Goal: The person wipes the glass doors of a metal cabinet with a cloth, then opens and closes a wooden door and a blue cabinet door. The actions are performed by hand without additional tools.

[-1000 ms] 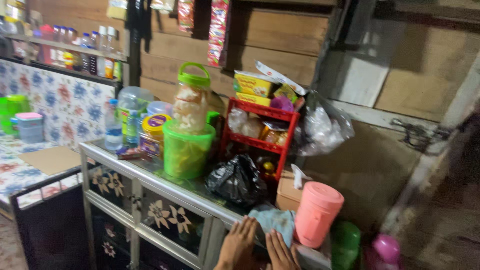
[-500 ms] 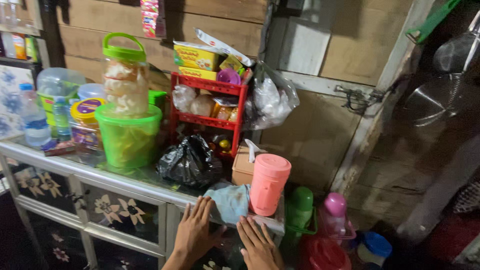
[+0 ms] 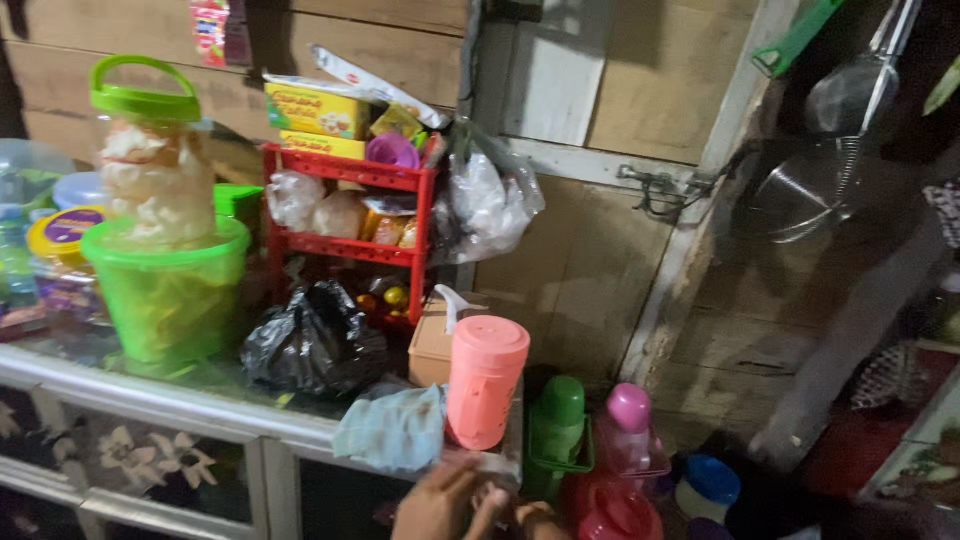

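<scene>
- Your fingers (image 3: 470,497) sit low at the bench (image 3: 180,405) edge: the left hand (image 3: 438,503) is partly curled under the lip, the right hand (image 3: 530,520) mostly cut off by the frame, so you cannot tell how far it is spread. Neither has visible hold of anything.
- Since 0.5 s ago, both hands have dropped from lying flat and spread on the bench front to just below its edge, and your view has swung right, so the left jars have slid toward the frame edge.
- The pale blue cloth (image 3: 392,430) hangs over the bench edge just above your left hand, touching the salmon-pink lidded tumbler (image 3: 483,380).
- Beside it, a knotted black plastic bag (image 3: 312,345) hides its contents.
- The green bucket (image 3: 165,300) carries a clear jar (image 3: 150,165) of pale crackers with a green handled lid.
- The red 2-tier rack (image 3: 345,245) holds small bagged foods, with yellow boxes on top.
- A tan tissue box (image 3: 432,345) stands behind the tumbler.
- On the floor, a green flask (image 3: 558,425) and a pink bottle (image 3: 628,430) stand close together.
</scene>
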